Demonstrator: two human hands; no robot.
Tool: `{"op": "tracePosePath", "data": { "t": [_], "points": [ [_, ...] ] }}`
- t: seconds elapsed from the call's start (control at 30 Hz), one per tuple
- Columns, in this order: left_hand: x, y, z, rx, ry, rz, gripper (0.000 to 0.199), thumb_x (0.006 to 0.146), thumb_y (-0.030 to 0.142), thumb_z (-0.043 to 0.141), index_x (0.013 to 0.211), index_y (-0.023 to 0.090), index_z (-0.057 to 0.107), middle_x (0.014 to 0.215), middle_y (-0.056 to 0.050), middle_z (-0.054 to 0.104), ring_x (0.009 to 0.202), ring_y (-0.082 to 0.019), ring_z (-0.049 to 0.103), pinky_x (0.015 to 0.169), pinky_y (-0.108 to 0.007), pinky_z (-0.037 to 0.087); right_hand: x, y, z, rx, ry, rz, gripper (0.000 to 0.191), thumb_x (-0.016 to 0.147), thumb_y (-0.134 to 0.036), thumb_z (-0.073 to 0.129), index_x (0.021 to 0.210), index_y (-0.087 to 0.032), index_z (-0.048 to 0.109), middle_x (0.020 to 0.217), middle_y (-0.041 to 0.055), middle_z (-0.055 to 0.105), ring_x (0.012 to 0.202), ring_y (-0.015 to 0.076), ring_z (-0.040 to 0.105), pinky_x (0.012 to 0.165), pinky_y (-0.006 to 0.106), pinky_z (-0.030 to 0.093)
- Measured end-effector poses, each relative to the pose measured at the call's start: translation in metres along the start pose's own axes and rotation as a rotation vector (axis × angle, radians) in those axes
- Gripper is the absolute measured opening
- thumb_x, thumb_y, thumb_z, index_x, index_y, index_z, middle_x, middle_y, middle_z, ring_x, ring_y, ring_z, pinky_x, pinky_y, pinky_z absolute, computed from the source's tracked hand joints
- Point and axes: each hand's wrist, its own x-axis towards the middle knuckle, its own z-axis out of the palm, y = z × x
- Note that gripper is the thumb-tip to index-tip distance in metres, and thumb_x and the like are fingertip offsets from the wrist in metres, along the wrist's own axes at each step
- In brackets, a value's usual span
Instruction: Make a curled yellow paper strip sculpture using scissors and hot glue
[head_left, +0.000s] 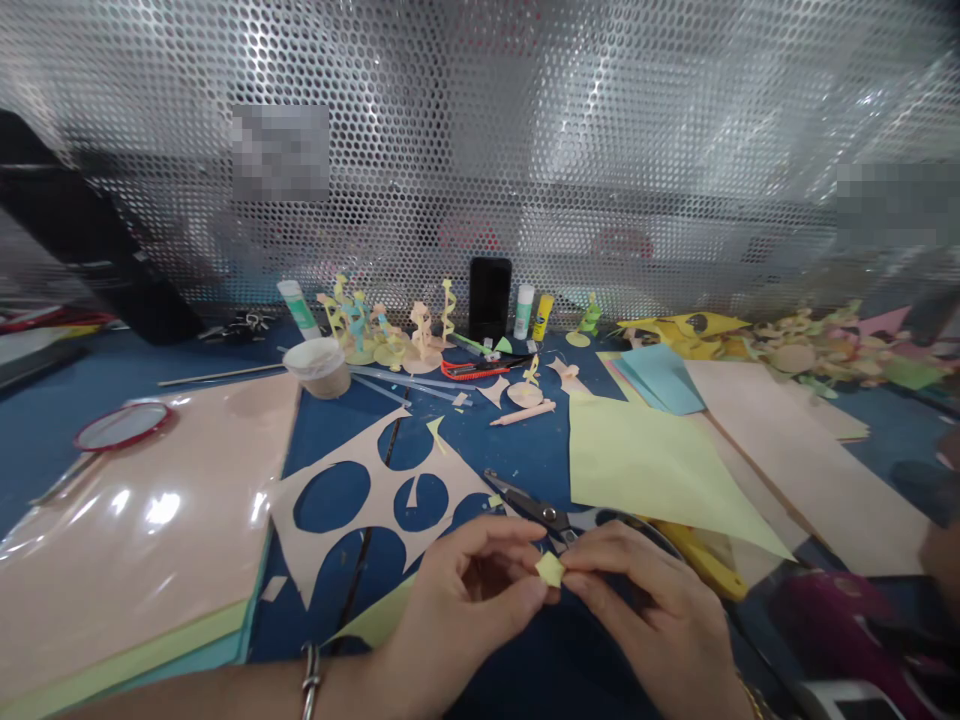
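A small pale yellow paper piece point(550, 569) is pinched between both hands low in the view, right of centre. My left hand point(480, 600) holds its left side between thumb and fingers. On its right edge, the fingertips of my right hand point(651, 610) are closed. Just beyond the hands lie black scissors point(551, 514), partly hidden by my right hand. To the left is a pink paper sheet point(385, 494) with round holes cut out. Part of a yellow-green paper point(381, 615) shows beside my left wrist.
Small curled paper figures point(421, 330), a white tub point(319, 366), glue sticks point(523, 312) and a phone point(490, 297) stand at the back. Wrapped pink paper point(150, 530) lies left; a yellow-green sheet point(652, 455) and a yellow tool point(701, 562) lie right.
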Motion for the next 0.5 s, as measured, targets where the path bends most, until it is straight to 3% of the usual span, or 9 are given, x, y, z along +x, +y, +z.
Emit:
{"op": "tracePosePath", "data": {
  "t": [0.13, 0.5],
  "points": [
    [-0.0004, 0.0012, 0.0002, 0.032, 0.006, -0.015, 0.01, 0.071, 0.018, 0.077, 0.08, 0.019, 0.072, 0.07, -0.001, 0.075, 0.069, -0.014, 0.071, 0.067, -0.02, 0.053, 0.0003, 0.0002, 0.0011, 0.025, 0.001, 0.033, 0.01, 0.081, -0.015, 0.069, 0.082, -0.024, 0.07, 0.074, -0.0013, 0.07, 0.066, 0.0134, 0.067, 0.06, 0.019, 0.056],
    [-0.0006, -0.0026, -0.0026, 0.004, -0.009, -0.029, 0.009, 0.07, 0.02, 0.08, 0.078, 0.02, 0.077, 0.072, -0.002, 0.077, 0.067, -0.013, 0.07, 0.065, -0.019, 0.054, -0.0017, 0.0009, 0.0005, 0.038, 0.004, -0.017, 0.01, 0.082, -0.014, 0.068, 0.082, -0.023, 0.069, 0.075, 0.0002, 0.071, 0.067, 0.0139, 0.068, 0.06, 0.021, 0.057]
  ]
}}
